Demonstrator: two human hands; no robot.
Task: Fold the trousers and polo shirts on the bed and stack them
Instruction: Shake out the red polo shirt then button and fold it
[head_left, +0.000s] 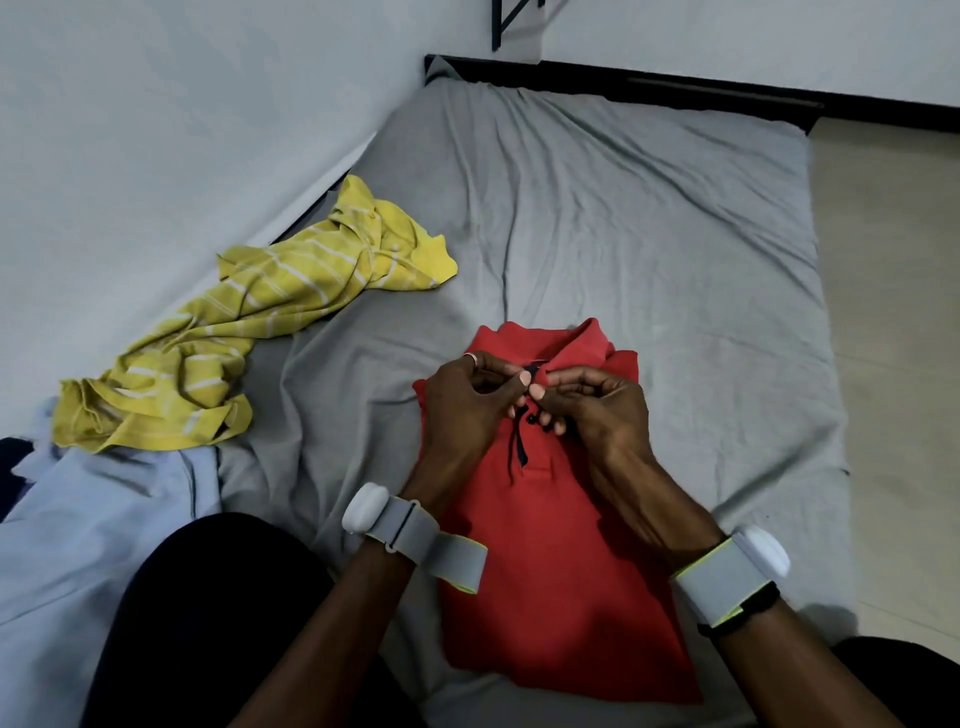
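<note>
A red polo shirt (550, 561) lies front-up on the grey bed sheet (649, 234), its sides folded under into a narrow rectangle, collar at the far end. My left hand (467, 405) and my right hand (597, 410) meet at the dark button placket just below the collar, and both pinch the fabric there with fingertips. A yellow striped polo shirt (249, 322) lies crumpled at the left by the wall. A light blue garment (93, 530) is spread at the near left.
A white wall runs along the bed's left side. The black bed frame (675, 85) borders the far end. Beige floor (893, 312) lies past the right edge. My dark-clothed knee (208, 623) rests on the bed at the bottom left.
</note>
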